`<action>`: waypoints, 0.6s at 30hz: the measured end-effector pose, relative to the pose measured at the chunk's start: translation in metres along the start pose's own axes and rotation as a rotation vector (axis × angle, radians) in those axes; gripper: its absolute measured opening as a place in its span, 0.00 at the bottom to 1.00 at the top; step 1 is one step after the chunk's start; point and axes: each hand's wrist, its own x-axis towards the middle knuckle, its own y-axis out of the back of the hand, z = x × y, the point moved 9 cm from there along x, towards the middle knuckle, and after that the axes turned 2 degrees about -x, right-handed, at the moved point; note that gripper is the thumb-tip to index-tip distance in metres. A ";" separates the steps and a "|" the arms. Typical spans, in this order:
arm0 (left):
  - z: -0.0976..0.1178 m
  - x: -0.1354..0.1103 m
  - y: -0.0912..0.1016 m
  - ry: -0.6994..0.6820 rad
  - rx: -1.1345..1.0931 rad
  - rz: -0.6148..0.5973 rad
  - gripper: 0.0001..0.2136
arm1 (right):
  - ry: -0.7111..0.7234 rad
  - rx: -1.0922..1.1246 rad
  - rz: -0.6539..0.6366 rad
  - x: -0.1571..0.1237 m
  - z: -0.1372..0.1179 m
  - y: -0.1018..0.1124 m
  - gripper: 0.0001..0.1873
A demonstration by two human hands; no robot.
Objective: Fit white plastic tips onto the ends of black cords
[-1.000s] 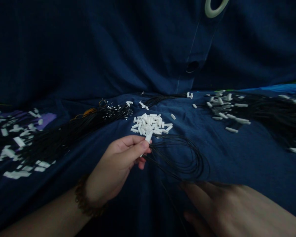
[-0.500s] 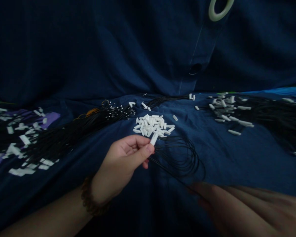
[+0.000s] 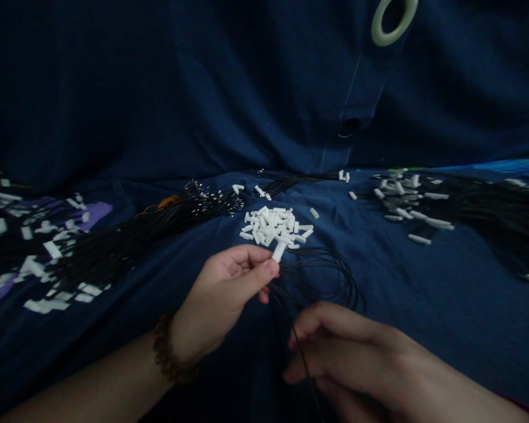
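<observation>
My left hand point(image 3: 233, 279) pinches a white plastic connector housing point(image 3: 279, 251) between thumb and forefinger, just in front of a pile of white connector housings point(image 3: 271, 223). Thin black wires point(image 3: 341, 267) trail from this hand and loop to the right over the cloth. Below and to the right is my right hand point(image 3: 348, 349), its thumb and forefinger slightly apart. One black wire point(image 3: 307, 370) runs down past those fingertips, seemingly loose. The inner fingers of the right hand are in shadow.
Dark blue cloth point(image 3: 423, 299) covers the surface and rises behind. A bundle of black wires with bare metal ends point(image 3: 194, 205) lies left; wires with white connectors point(image 3: 39, 267) lie farther left, others point(image 3: 418, 214) right. A pale ring point(image 3: 381, 38) hangs above.
My right hand has moved left towards the left hand, and its fingers have parted. The wire that stretched taut to it now hangs slack. The left hand keeps its pinch on the connector housing.
</observation>
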 end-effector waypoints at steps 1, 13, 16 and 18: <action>0.000 0.000 0.000 0.001 -0.001 -0.002 0.04 | -0.016 0.062 0.005 0.001 0.001 0.002 0.23; 0.003 -0.006 -0.007 0.023 -0.095 -0.008 0.05 | -0.367 0.571 0.042 -0.008 0.035 0.020 0.03; 0.004 -0.006 -0.003 0.018 -0.119 0.026 0.04 | -0.450 0.676 -0.121 -0.014 0.040 -0.004 0.04; 0.004 -0.004 0.000 0.014 -0.136 0.052 0.04 | -0.512 0.734 -0.307 -0.022 0.042 -0.031 0.03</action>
